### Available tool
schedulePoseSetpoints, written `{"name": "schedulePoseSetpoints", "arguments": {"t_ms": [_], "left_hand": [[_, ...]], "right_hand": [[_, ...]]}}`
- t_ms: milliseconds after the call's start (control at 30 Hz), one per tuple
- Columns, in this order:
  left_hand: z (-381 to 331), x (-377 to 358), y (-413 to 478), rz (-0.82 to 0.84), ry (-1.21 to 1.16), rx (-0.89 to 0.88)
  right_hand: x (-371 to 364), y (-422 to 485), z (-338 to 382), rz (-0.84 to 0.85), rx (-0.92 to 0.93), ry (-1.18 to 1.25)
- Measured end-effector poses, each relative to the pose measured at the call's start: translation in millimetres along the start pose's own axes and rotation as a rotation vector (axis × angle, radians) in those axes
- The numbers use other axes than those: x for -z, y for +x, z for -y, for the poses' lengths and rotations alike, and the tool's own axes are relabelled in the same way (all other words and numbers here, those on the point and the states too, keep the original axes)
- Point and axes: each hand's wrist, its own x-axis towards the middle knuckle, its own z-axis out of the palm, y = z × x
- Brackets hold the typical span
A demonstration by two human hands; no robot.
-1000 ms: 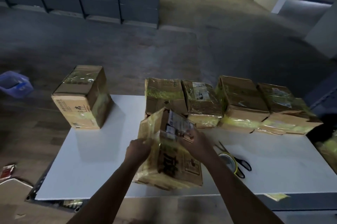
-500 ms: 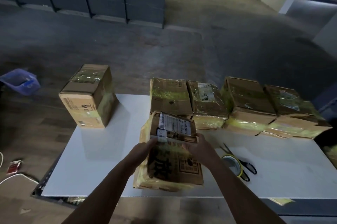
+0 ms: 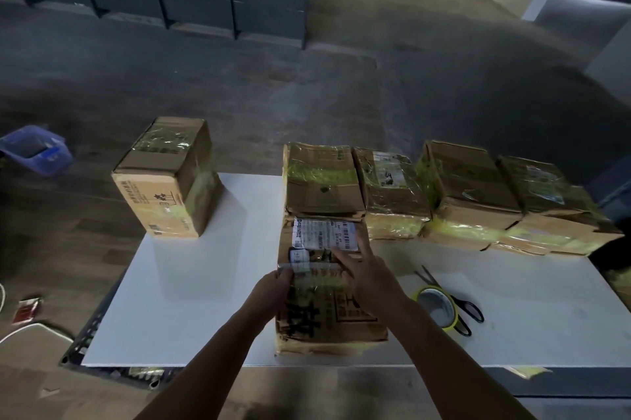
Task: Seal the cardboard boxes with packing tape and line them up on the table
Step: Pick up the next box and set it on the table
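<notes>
Box (image 3: 317, 320) tipped down flat; left hand (image 3: 271, 288) grips edge, right hand (image 3: 372, 277) presses top, fingers straight; sealed row (image 3: 474, 187) awaits it.

Handwritten "69" on the label (image 3: 389, 168) of the second box (image 3: 392, 194) in the back row. On the near box (image 3: 327, 330), a white shipping label (image 3: 324, 234) with barcode, print too small to read; below it, big black characters (partly covered), not readable. On the left box (image 3: 164, 194), printed handling symbols and small unreadable lines.
</notes>
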Motion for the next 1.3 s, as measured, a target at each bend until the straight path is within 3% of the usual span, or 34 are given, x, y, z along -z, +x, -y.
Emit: {"name": "schedulePoseSetpoints", "arguments": {"t_ms": [133,233,400,533,633,733,833,967,1067,1233,1300], "left_hand": [[5.0,-3.1,7.8,-0.059,0.067,-0.090],[3.4,-6.8,8.8,-0.188,0.185,-0.310],[2.4,-6.8,4.7,-0.267,0.738,-0.492],[7.9,0.0,4.7,-0.316,1.017,-0.737],[6.8,-0.7,5.2,-0.180,1.037,-0.811],[-3.1,4.0,5.3,-0.223,0.927,-0.921],[-14.2,7.6,14.4,-0.300,0.830,-0.855],[-24.0,15.5,36.5,-0.054,0.753,-0.558],[-27.4,18.3,42.5,-0.018,0.722,-0.507],[-20.9,13.3,40.4,-0.178,0.692,-0.439],[-19.0,12.9,37.3,-0.230,0.696,-0.412]], "right_hand": [[-1.1,-0.2,0.2,0.043,0.030,-0.058],[0.4,-0.4,1.8,0.045,0.017,-0.025],[3.7,3.6,3.3,0.050,-0.010,0.043],[10.0,8.2,-4.3,0.097,0.013,0.071],[16.9,11.7,-10.5,0.128,0.034,0.079],[22.9,12.7,-15.7,0.155,0.054,0.085],[23.3,10.5,-8.9,0.148,0.130,0.054],[13.1,6.1,5.0,-0.014,0.244,0.030],[7.3,0.4,6.2,-0.150,0.290,0.014],[6.1,-21.9,-3.8,-0.277,0.126,-0.018],[-1.5,-28.2,-17.8,-0.335,-0.052,-0.072]]}}
